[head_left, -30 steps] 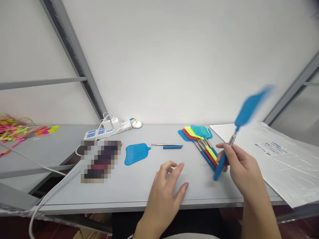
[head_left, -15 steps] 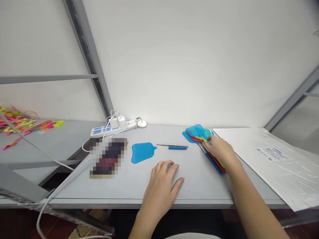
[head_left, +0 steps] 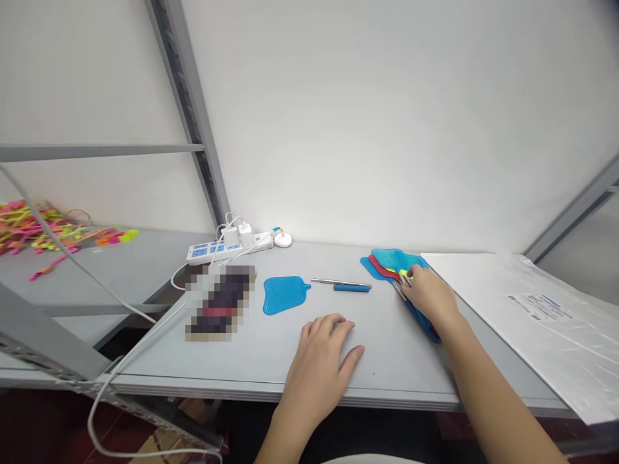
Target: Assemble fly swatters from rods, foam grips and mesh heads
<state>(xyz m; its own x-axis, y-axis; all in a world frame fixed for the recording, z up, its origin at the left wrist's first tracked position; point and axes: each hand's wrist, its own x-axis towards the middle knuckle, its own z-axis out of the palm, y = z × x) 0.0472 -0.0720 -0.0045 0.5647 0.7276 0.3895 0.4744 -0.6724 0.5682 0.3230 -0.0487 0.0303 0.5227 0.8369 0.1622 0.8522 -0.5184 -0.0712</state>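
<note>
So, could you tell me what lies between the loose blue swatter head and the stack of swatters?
In the head view, a metal handle rod with a blue grip lies between the loose blue swatter head and the stack of swatters.

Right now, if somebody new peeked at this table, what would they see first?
Probably the fanned stack of blue, red and yellow plastic fly swatters on the right of the grey table, with the right hand resting on it. Mid-table lie a loose blue mesh swatter head and a thin metal rod with a blue grip.
</note>
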